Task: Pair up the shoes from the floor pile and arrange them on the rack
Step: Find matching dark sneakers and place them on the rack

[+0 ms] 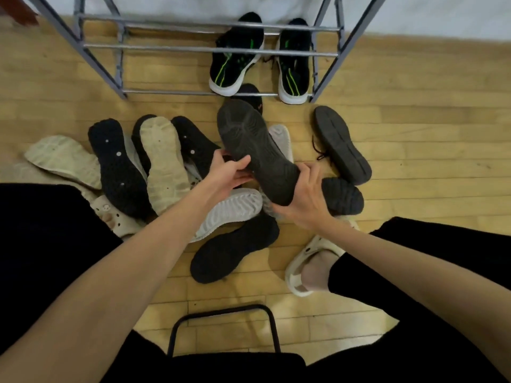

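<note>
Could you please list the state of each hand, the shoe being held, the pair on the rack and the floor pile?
Left hand: gripping the dark-soled shoe's side.
Right hand: gripping its heel.
Dark-soled shoe: lifted, sole up.
Black-and-green pair: upright on the rack, side by side.
Floor pile: unsorted, mostly soles up.

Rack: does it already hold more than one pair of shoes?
No, only one pair, the black sneakers with green stripes, sits on the rack; its other rails are bare.
</note>
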The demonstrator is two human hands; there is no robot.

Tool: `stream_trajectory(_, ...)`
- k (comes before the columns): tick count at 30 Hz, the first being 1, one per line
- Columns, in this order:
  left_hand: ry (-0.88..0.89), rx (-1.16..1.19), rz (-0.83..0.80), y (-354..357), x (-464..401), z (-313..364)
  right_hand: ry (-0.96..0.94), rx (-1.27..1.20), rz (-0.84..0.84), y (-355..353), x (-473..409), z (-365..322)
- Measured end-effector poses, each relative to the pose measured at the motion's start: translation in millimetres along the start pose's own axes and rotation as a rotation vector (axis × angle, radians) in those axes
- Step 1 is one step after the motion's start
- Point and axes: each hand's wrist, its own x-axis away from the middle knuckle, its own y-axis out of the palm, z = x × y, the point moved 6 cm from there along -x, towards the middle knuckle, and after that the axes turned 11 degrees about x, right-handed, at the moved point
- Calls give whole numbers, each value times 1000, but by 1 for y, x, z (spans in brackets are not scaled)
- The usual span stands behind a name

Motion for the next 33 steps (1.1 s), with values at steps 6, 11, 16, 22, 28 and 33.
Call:
stream_trajectory(6,12,-73,39,-2,-9,-10,-94,-49,-115,13,6,16)
stream_trajectory(11,51,-118,63,-6,-9,-4,-225,39,-114,13,-5,37)
stream_trajectory(16,111,-251,76,-18,-7,4,82,225,-242,32,-14,78)
stream_trajectory(22,71,-226,49,0,-10,-10,295,127,-471,45,-11,139)
stream_trajectory(28,70,-255,49,8,-18,-18,131,313,-498,58,-3,150)
stream_trajectory(33,111,-271,95,-4,-15,-3,73,420,-397,61,-3,128)
